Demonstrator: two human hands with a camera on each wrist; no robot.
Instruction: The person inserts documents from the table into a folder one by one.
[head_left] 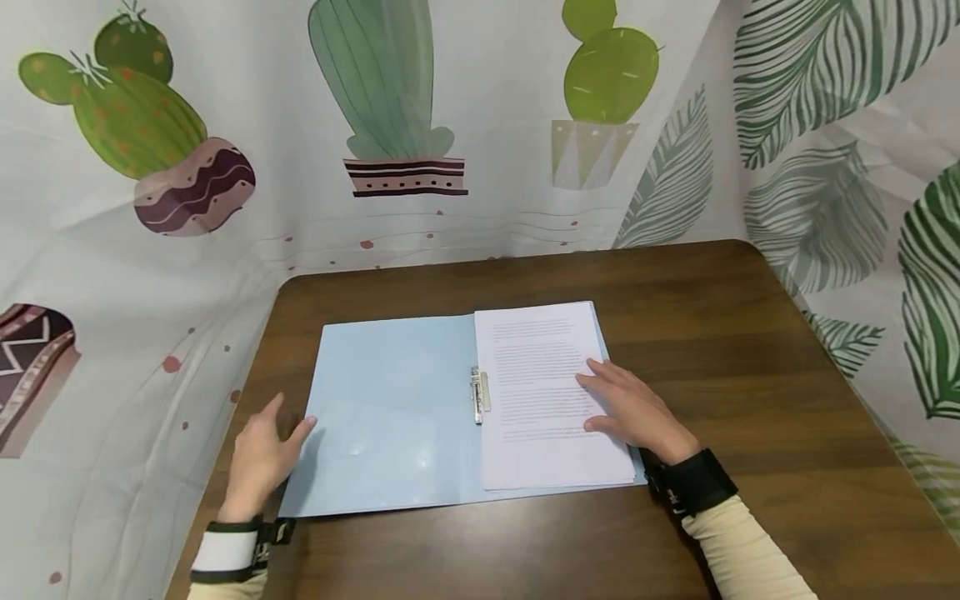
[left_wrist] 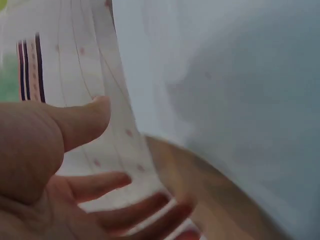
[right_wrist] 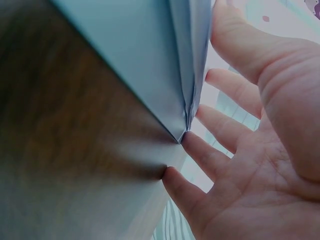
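A light blue folder (head_left: 390, 408) lies spread flat on the table, with a metal clip (head_left: 477, 395) at its spine. On its right half rests a stack of printed paper (head_left: 551, 458). My left hand (head_left: 262, 458) is beside the folder's left edge, thumb and fingers spread, holding nothing; the left wrist view shows the same loose fingers near the blue cover (left_wrist: 240, 110). My right hand (head_left: 633, 408) lies over the right edge of the paper, its fingers extended. In the right wrist view those fingers (right_wrist: 225, 122) are at the edges of the sheets and folder.
The brown wooden table (head_left: 750, 375) extends behind, in front of and to the right of the folder. A white cloth printed with cacti (head_left: 510, 217) and leaves hangs behind the table and along its sides.
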